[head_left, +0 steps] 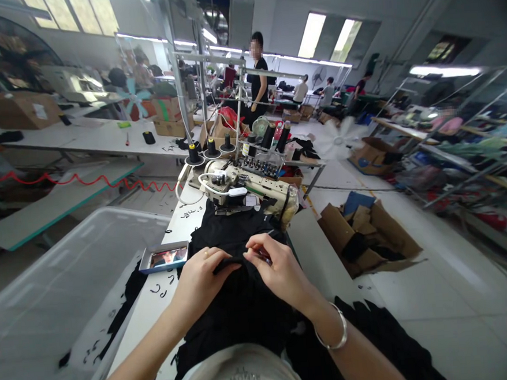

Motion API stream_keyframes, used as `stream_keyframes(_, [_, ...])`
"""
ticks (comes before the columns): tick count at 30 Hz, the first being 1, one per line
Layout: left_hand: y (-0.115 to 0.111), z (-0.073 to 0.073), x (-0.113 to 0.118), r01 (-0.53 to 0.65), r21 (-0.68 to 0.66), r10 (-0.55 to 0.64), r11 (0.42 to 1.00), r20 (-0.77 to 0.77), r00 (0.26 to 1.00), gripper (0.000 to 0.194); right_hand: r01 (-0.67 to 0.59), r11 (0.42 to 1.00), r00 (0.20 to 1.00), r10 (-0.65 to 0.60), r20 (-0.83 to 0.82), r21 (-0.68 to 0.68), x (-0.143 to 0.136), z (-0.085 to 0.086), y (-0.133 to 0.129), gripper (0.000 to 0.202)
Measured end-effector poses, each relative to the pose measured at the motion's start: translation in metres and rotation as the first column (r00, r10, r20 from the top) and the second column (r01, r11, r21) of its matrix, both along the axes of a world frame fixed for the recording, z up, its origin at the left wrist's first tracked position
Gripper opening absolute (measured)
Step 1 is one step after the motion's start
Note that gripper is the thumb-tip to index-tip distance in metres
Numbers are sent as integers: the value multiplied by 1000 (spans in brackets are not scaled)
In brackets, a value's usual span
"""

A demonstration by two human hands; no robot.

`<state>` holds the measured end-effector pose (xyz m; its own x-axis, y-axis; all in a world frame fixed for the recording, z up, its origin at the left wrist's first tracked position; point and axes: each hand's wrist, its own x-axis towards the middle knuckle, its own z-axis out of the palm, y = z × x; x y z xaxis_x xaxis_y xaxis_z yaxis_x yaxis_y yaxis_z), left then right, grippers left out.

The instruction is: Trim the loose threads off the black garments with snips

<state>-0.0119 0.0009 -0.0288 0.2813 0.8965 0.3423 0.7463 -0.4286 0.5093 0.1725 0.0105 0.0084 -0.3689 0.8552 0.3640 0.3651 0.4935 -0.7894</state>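
Observation:
Black fabric (244,306) spreads over the white table (134,343) from the sewing machine (253,184) down to my lap. My left hand (205,274) pinches a raised fold of it between thumb and fingers. Just to the right, my right hand (278,266) is closed at the same fold, with a small, thin tool partly showing among its fingers; what kind it is I cannot make out. A phone (169,256) showing a picture rests in a shallow box left of my hands. Small black scraps lie on the table around it.
Black thread cones (193,153) stand behind the machine. At the left is a large translucent plastic bin (81,271). An open cardboard box (369,234) with dark cloth sits on the floor at the right. A person (259,79) stands farther back, near other worktables.

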Motion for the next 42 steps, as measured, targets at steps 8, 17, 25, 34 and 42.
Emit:
stream_keyframes(8, [-1,4,-3,15,54,-23,998,157,987,10,-387,745,653,-194,-732,-543,-16,-12,3,15])
stream_keyframes(17, [-8,-1,-11,171,-106,-118,980,385,915,22,-669,573,397,-261,-880,-472,-6,-3,-8,20])
stream_keyframes(25, [-12,-2,-4,27,-245,98,969,482,871,10,-719,538,351,-267,-897,-441,0,7,-14,23])
stream_keyframes(34, [-10,0,1,-139,-61,139,988,732,667,16,-731,555,319,-236,-918,-397,1,5,-22,23])
stream_keyframes(42, [-6,6,6,-96,-93,130,991,490,862,33,-638,656,418,-145,-897,-403,-3,5,-29,24])
